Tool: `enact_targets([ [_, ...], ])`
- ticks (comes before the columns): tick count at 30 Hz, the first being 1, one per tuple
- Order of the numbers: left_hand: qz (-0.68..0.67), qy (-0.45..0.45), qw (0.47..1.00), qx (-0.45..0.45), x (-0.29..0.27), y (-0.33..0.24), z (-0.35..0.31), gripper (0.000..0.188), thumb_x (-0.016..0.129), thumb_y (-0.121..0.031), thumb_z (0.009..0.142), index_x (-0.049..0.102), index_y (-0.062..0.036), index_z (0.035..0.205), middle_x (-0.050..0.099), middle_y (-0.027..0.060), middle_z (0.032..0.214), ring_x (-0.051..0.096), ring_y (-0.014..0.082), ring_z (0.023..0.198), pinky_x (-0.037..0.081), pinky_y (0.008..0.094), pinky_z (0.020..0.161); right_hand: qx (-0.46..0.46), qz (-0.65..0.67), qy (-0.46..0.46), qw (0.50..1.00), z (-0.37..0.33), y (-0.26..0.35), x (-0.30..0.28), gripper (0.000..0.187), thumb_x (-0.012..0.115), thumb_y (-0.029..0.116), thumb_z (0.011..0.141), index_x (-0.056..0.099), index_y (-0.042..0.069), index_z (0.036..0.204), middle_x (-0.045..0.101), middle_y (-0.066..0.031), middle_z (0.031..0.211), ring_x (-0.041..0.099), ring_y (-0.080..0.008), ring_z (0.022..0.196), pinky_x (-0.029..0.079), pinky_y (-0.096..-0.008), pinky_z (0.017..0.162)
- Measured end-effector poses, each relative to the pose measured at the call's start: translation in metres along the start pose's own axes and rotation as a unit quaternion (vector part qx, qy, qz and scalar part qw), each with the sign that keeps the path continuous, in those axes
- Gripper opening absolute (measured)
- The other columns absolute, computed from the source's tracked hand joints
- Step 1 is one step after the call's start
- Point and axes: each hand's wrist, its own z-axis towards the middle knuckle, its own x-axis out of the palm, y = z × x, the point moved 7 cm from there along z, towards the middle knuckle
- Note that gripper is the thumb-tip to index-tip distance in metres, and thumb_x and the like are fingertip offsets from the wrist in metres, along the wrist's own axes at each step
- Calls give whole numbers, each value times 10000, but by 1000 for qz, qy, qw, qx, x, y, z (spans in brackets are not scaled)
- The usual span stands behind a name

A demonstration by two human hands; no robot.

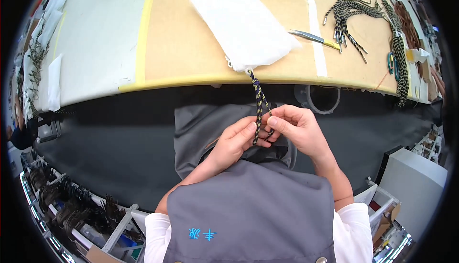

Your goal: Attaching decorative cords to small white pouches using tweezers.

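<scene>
A dark cord flecked with yellow (pixel 258 95) hangs off the table's near edge, knotted near its top and looped through a small ring (pixel 249 70). The ring is by the lower corner of a white packet (pixel 244 24) lying on the table. My left hand (pixel 235 141) pinches one strand of the cord between thumb and fingers. Just to its right, my right hand (pixel 295 125) grips the other strand near the thumb tip. Both hands are in front of the table edge, above my lap. The lower cord ends are partly hidden by my fingers.
Tweezers with a yellow end (pixel 315 38) lie right of the packet. Beyond are a bunch of cords with metal tips (pixel 351 12), a thicker cord bundle (pixel 400 67) and small green-handled snips (pixel 392 64). A round bin (pixel 311 101) stands below the table edge.
</scene>
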Motion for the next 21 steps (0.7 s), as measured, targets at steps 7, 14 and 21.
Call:
enact_targets([
  [7,72,-77,994,-17,-3,14,-19,379,498,-172,1090,507,12,1422,659,134,1204,660,225,1101,536,351,969,-21,-86,-15,996,-10,-17,9,217,687,120,990,706,-81,1070,736,-74,833,676,-84,710,562,-252,660],
  [14,54,-120,991,-30,-15,21,-21,285,600,-105,1036,571,13,1293,672,114,1141,673,178,1010,534,292,879,-112,-434,-65,891,-3,65,7,273,764,319,904,756,46,904,717,-87,755,664,-123,651,533,-315,642],
  [21,74,-174,982,-5,-19,18,-24,189,585,-54,1009,597,15,1185,676,115,1072,709,218,948,567,317,843,-220,-579,-216,754,115,179,-20,699,727,532,880,613,-32,1279,711,-224,1151,706,-313,1063,535,-391,901],
])
